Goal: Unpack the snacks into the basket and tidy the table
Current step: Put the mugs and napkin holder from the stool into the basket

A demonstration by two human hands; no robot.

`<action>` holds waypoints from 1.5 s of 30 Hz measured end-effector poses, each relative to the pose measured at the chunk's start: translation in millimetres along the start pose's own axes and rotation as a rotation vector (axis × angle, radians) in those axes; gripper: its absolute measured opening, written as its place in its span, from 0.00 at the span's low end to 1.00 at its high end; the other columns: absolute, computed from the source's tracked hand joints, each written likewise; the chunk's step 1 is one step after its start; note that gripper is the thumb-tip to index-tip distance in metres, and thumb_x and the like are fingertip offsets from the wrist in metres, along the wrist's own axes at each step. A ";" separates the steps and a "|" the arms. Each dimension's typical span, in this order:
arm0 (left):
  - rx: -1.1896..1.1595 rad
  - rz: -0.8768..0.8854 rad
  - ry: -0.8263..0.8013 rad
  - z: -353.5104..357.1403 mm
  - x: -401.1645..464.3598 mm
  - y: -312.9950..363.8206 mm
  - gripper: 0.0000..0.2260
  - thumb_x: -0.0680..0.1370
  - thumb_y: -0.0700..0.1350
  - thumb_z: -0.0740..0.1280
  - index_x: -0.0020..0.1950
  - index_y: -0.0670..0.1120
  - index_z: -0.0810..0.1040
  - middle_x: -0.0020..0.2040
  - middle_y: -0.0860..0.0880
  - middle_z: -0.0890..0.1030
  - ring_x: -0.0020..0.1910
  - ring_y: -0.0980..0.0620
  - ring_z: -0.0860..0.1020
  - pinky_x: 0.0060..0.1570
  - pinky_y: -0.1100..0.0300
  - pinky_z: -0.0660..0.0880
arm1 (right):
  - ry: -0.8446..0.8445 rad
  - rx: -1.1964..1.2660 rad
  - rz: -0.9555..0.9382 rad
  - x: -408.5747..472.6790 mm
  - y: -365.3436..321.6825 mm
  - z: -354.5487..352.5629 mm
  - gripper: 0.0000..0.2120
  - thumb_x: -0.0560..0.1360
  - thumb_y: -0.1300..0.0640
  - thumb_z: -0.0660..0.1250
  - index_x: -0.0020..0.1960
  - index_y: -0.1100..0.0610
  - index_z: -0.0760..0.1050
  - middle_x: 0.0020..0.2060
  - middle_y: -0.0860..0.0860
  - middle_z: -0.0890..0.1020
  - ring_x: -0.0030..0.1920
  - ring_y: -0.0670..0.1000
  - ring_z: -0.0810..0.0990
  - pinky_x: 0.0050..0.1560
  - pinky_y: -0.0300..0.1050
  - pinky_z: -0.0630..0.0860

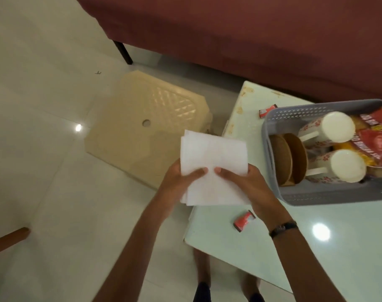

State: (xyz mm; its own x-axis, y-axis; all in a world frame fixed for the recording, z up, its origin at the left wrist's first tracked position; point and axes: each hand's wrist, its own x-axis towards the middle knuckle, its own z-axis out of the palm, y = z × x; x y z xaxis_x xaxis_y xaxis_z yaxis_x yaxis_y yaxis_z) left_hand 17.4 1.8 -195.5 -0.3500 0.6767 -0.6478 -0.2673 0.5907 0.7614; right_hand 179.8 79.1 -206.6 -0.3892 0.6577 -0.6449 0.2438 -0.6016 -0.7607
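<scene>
The single head view looks steeply down from above the table (262,247), close over its left edge, with the basket (316,192) at frame right.

cream plastic stool (146,129) on tiled floor (44,105), maroon sofa (251,35) behind

Basket (272,136) crowds table's (251,236) right — near edge open, one wrapper (244,221).

Pale table (338,258) carries grey basket (316,192), two red wrappers (244,221).
</scene>
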 end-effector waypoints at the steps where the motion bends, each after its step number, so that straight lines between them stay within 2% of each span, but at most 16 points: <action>1: 0.101 0.041 0.001 17.3 -4.1 -4.5 0.14 0.71 0.46 0.74 0.54 0.52 0.77 0.47 0.56 0.83 0.45 0.55 0.82 0.42 0.63 0.81 | 0.087 -0.062 -0.011 -7.7 4.7 -14.7 0.21 0.62 0.44 0.77 0.52 0.49 0.78 0.47 0.47 0.85 0.45 0.48 0.84 0.41 0.41 0.81; 4: 0.328 0.139 0.023 73.0 -16.7 -12.2 0.12 0.72 0.49 0.72 0.53 0.53 0.75 0.46 0.55 0.81 0.45 0.55 0.80 0.46 0.57 0.80 | 0.322 -0.294 -0.084 -27.3 14.2 -53.6 0.18 0.68 0.46 0.74 0.52 0.45 0.70 0.44 0.40 0.78 0.44 0.44 0.79 0.39 0.37 0.78; 6: 0.423 0.222 0.059 111.9 -22.8 -11.1 0.12 0.74 0.51 0.69 0.55 0.50 0.74 0.48 0.52 0.80 0.47 0.53 0.79 0.46 0.59 0.79 | 0.465 -0.465 -0.158 -34.9 12.0 -76.5 0.19 0.68 0.46 0.74 0.54 0.47 0.70 0.42 0.38 0.75 0.40 0.41 0.76 0.35 0.28 0.71; 7: 0.447 0.253 0.072 129.7 -24.5 -8.9 0.13 0.74 0.53 0.68 0.55 0.49 0.74 0.50 0.51 0.81 0.47 0.54 0.79 0.46 0.60 0.79 | 0.529 -0.543 -0.205 -36.8 9.3 -86.4 0.20 0.69 0.47 0.73 0.57 0.49 0.70 0.43 0.39 0.75 0.40 0.41 0.75 0.36 0.28 0.70; 9: 0.476 0.282 0.091 161.1 -24.1 -1.3 0.15 0.75 0.54 0.67 0.58 0.49 0.73 0.54 0.50 0.81 0.48 0.56 0.78 0.50 0.59 0.80 | 0.636 -0.633 -0.291 -36.3 1.8 -103.3 0.24 0.71 0.49 0.73 0.62 0.55 0.69 0.48 0.44 0.75 0.45 0.46 0.75 0.44 0.37 0.73; 11: 0.503 0.294 0.111 185.5 -17.9 6.3 0.17 0.75 0.54 0.67 0.60 0.48 0.73 0.57 0.49 0.80 0.52 0.53 0.79 0.54 0.54 0.80 | 0.705 -0.708 -0.329 -31.1 -7.0 -115.9 0.22 0.74 0.52 0.69 0.64 0.57 0.67 0.52 0.51 0.79 0.51 0.53 0.78 0.48 0.50 0.76; 14: 0.536 0.323 0.157 212.6 -6.3 13.5 0.16 0.76 0.49 0.66 0.62 0.45 0.72 0.59 0.47 0.80 0.56 0.47 0.79 0.56 0.50 0.79 | 0.656 -0.898 -0.335 -14.5 -15.3 -132.5 0.16 0.77 0.55 0.63 0.62 0.60 0.69 0.57 0.58 0.80 0.55 0.59 0.80 0.52 0.56 0.78; 16: 0.557 0.344 0.209 224.2 0.8 12.9 0.14 0.76 0.47 0.65 0.61 0.44 0.72 0.57 0.46 0.80 0.55 0.47 0.79 0.55 0.50 0.78 | 0.611 -0.981 -0.364 -1.9 -19.3 -141.0 0.14 0.77 0.56 0.64 0.60 0.60 0.72 0.57 0.56 0.79 0.55 0.58 0.79 0.51 0.53 0.77; 18: 0.617 0.344 0.255 231.3 7.1 10.5 0.14 0.77 0.48 0.65 0.60 0.45 0.73 0.55 0.47 0.81 0.53 0.47 0.80 0.53 0.52 0.78 | 0.586 -1.027 -0.383 8.6 -21.7 -146.0 0.12 0.75 0.57 0.67 0.57 0.58 0.74 0.55 0.54 0.80 0.53 0.56 0.79 0.45 0.48 0.75; 22: 0.760 0.358 0.292 239.1 15.4 5.8 0.14 0.78 0.51 0.64 0.59 0.44 0.74 0.53 0.45 0.82 0.50 0.46 0.81 0.50 0.53 0.79 | 0.556 -1.038 -0.403 21.2 -19.8 -149.0 0.09 0.74 0.59 0.68 0.53 0.58 0.73 0.50 0.54 0.81 0.48 0.56 0.80 0.39 0.47 0.74; 26: 0.778 0.400 0.320 244.9 15.4 4.3 0.14 0.79 0.47 0.62 0.63 0.44 0.74 0.58 0.46 0.81 0.54 0.46 0.81 0.54 0.55 0.78 | 0.527 -0.976 -0.467 21.9 -14.0 -154.2 0.10 0.79 0.54 0.62 0.56 0.59 0.71 0.54 0.54 0.79 0.52 0.53 0.79 0.43 0.40 0.70; 28: 0.820 0.406 0.311 247.6 15.9 3.2 0.16 0.79 0.46 0.62 0.66 0.44 0.73 0.58 0.45 0.81 0.54 0.45 0.81 0.56 0.54 0.78 | 0.528 -0.927 -0.503 18.0 -12.8 -157.2 0.09 0.80 0.55 0.60 0.55 0.59 0.72 0.54 0.55 0.79 0.51 0.53 0.78 0.43 0.37 0.68; 35: 0.827 0.391 0.326 252.3 15.9 -2.6 0.22 0.79 0.49 0.63 0.72 0.45 0.66 0.63 0.44 0.78 0.58 0.45 0.79 0.60 0.52 0.76 | 0.537 -0.929 -0.542 19.1 -11.1 -157.2 0.06 0.77 0.59 0.65 0.49 0.61 0.78 0.45 0.56 0.83 0.43 0.55 0.81 0.41 0.47 0.77; 40: 0.770 0.408 0.365 253.4 12.6 -7.4 0.16 0.78 0.46 0.65 0.65 0.45 0.75 0.59 0.45 0.81 0.56 0.46 0.81 0.58 0.55 0.76 | 0.526 -1.003 -0.605 27.1 -4.8 -159.8 0.07 0.77 0.59 0.64 0.48 0.62 0.78 0.45 0.57 0.81 0.43 0.56 0.79 0.39 0.46 0.77; 45: 0.735 0.424 0.389 256.7 13.0 -7.6 0.15 0.78 0.47 0.64 0.64 0.44 0.75 0.59 0.45 0.82 0.56 0.46 0.81 0.57 0.56 0.76 | 0.429 -0.983 -0.671 26.5 3.3 -164.0 0.09 0.77 0.57 0.65 0.50 0.63 0.80 0.46 0.58 0.81 0.46 0.56 0.79 0.43 0.47 0.79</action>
State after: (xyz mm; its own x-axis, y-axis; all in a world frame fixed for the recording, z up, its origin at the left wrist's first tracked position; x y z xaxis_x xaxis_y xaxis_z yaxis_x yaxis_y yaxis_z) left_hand 245.4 119.0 -216.3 -0.5999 0.7830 -0.1643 0.5405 0.5481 0.6384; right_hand 315.9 168.8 -238.3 -0.4180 0.9067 0.0557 0.7381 0.3748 -0.5610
